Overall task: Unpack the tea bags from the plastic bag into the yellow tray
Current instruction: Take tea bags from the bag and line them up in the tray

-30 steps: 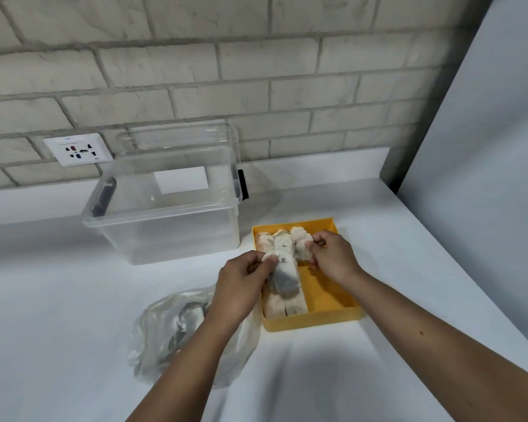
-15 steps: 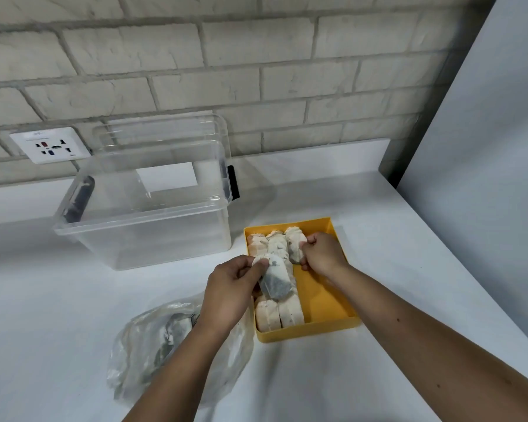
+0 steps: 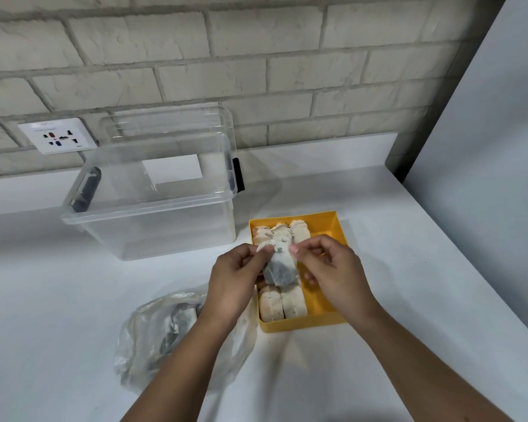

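While both hands pinch its upper corners, a tea bag [image 3: 279, 266] of thin, translucent paper hangs over the yellow tray [image 3: 302, 324]. Its long axis runs top to bottom, and dark leaves sag grey in its lower end. The left hand [image 3: 235, 278] grips the left corner between thumb and curled fingers; the right hand [image 3: 333, 269] grips the right. Beneath, pale packed tea bags [image 3: 282, 304] fill the left side of the rigid, straight-walled tray in rows. A crumpled, filmy plastic bag [image 3: 153, 339] lies on the white counter [image 3: 58, 300] just left of the tray, partly under the left forearm. A clear plastic box [image 3: 153, 236] stands behind, below a wall socket [image 3: 57, 136].
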Action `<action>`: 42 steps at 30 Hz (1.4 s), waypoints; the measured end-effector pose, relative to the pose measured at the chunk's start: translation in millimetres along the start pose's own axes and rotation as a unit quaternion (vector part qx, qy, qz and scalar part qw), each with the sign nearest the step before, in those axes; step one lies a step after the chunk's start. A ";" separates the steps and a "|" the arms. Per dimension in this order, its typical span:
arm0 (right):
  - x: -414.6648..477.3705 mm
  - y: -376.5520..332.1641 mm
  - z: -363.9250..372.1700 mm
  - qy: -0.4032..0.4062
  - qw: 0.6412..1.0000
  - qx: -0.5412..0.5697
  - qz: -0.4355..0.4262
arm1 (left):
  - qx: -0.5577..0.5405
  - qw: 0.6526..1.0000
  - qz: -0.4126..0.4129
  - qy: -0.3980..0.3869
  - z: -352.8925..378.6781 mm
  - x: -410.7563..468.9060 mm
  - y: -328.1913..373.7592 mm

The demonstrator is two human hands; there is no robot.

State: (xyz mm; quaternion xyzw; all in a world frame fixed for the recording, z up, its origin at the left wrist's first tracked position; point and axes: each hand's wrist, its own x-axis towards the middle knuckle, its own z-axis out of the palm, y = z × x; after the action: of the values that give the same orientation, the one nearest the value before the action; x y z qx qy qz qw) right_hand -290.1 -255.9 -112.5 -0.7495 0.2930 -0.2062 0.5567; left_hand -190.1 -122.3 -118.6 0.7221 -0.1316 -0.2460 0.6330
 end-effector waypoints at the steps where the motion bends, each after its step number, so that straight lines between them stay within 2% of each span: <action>1: -5.9 -0.3 1.9 -0.018 1.000 0.009 0.006 | -0.005 1.000 0.000 -0.004 1.2 -1.1 0.6; 10: -12.0 2.5 0.7 -0.028 0.989 0.118 0.079 | -0.069 0.993 -0.059 -0.070 0.8 -15.9 4.5; 13: -12.7 4.3 -0.8 -0.045 0.982 0.143 0.110 | -0.070 0.994 -0.068 -0.058 -0.9 -16.1 2.0; 15: -9.6 8.5 -2.9 -0.041 0.986 0.120 0.112 | -0.076 0.993 -0.075 -0.043 -2.0 -16.3 0.6; 21: 26.1 26.0 -17.1 0.054 0.995 -0.030 0.084 | -0.060 0.995 -0.082 -0.022 -7.3 -13.0 -5.4; 26: 48.9 42.5 -0.3 0.034 0.987 -0.125 0.093 | -0.048 0.994 -0.099 -0.024 -6.8 -13.7 -9.8; 29: 60.6 51.4 7.9 0.033 0.983 -0.124 0.132 | -0.047 0.994 -0.097 -0.023 -7.4 -14.0 -9.8; 32: 68.6 56.5 12.6 0.034 0.981 -0.075 0.174 | -0.050 0.993 -0.100 -0.026 -8.9 -14.0 -9.2; 38: 73.8 57.0 12.8 0.015 0.980 -0.056 0.190 | -0.060 0.992 -0.103 -0.031 -9.3 -12.0 -10.3; 40: 69.7 51.2 9.1 -0.004 0.982 -0.104 0.159 | -0.064 0.992 -0.103 -0.030 -8.9 -11.7 -9.9; 42: 60.3 43.2 4.1 0.019 0.975 -0.208 0.072 | -0.069 0.992 -0.102 -0.028 -8.9 -11.2 -9.2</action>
State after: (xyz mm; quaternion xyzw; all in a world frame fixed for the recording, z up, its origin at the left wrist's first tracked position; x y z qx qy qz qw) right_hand -251.7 -302.3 -156.0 -0.8218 0.3934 -0.1141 0.3960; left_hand -196.0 -107.6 -124.8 0.6794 -0.0576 -0.3381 0.6487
